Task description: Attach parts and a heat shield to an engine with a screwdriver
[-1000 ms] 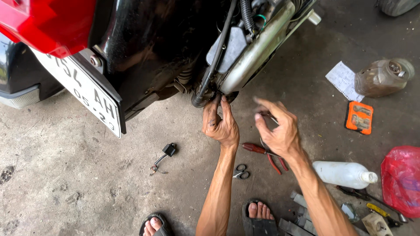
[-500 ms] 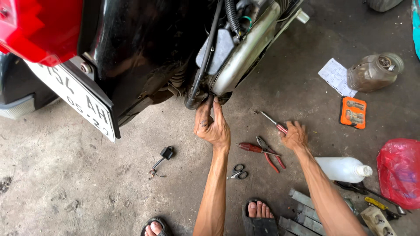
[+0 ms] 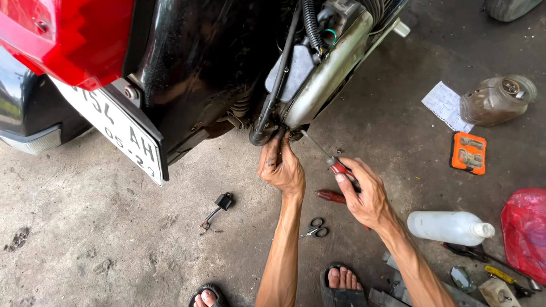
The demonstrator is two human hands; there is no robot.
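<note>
Centre frame: left hand [image 3: 282, 167] fingers pressed up against the black motorcycle underside [image 3: 273, 128]; right hand [image 3: 364, 193] closed round the red-handled steel screwdriver [image 3: 329, 158], tip angled toward that same spot, above the concrete floor [image 3: 114, 244].

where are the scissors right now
In the head view the scissors lie on the concrete floor between the person's two forearms, just below the red-handled pliers and left of the white plastic bottle.

Red-handled screwdriver [image 3: 329, 157], tip angled toward silver exhaust [image 3: 327, 77]
</note>
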